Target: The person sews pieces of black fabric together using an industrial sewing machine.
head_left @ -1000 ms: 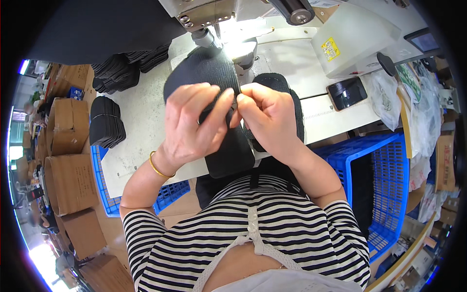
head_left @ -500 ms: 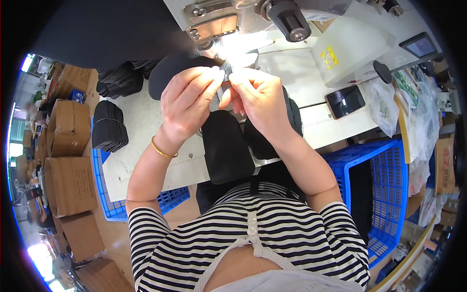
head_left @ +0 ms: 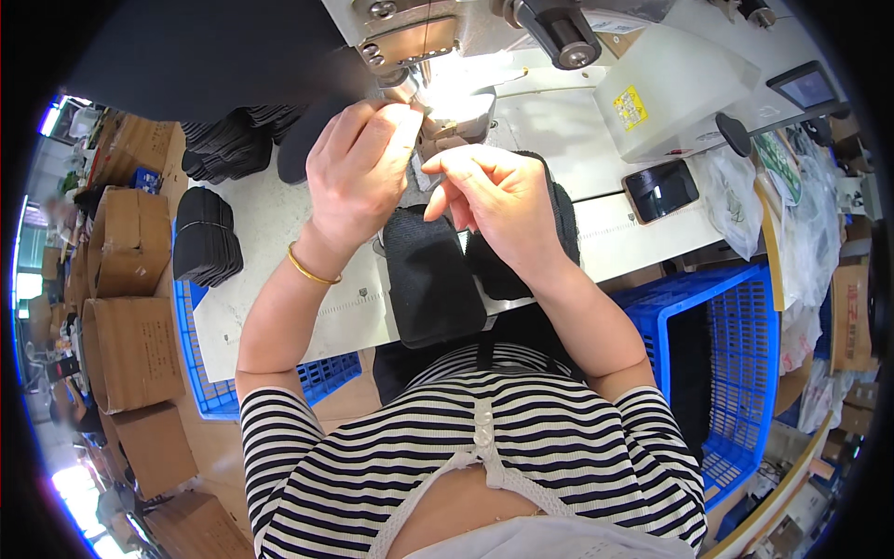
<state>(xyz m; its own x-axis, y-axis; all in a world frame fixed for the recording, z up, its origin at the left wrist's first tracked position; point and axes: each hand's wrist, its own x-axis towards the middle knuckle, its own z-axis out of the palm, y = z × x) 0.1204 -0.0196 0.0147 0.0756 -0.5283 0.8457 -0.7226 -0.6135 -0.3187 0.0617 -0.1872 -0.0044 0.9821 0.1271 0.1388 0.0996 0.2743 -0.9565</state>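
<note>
My left hand (head_left: pixel 361 172), with a gold bangle at the wrist, is raised close below the needle area of a sewing machine (head_left: pixel 410 47). Its fingertips are pinched together, and what they hold, if anything, is hidden. To its right my right hand (head_left: pixel 503 200) hovers with loosely bent fingers apart and nothing visible in them. Beneath the hands lies a black rounded fabric pad (head_left: pixel 433 289) at the table's near edge. A second dark stack of pads (head_left: pixel 503 270) is partly covered by my right hand. Another dark rounded piece (head_left: pixel 296 154) shows left of my left hand.
Tied black pads (head_left: pixel 207 238) and further stacks (head_left: pixel 233 144) stand on the left of the white table (head_left: pixel 279 317). A phone (head_left: pixel 661 191) lies on the right. Blue crates (head_left: pixel 768 373) stand below at both sides, and cardboard boxes (head_left: pixel 135 354) line the left.
My hands, fingertips together before, have parted. The right hand has drawn slightly down and loosened, while the left has risen a little toward the needle.
</note>
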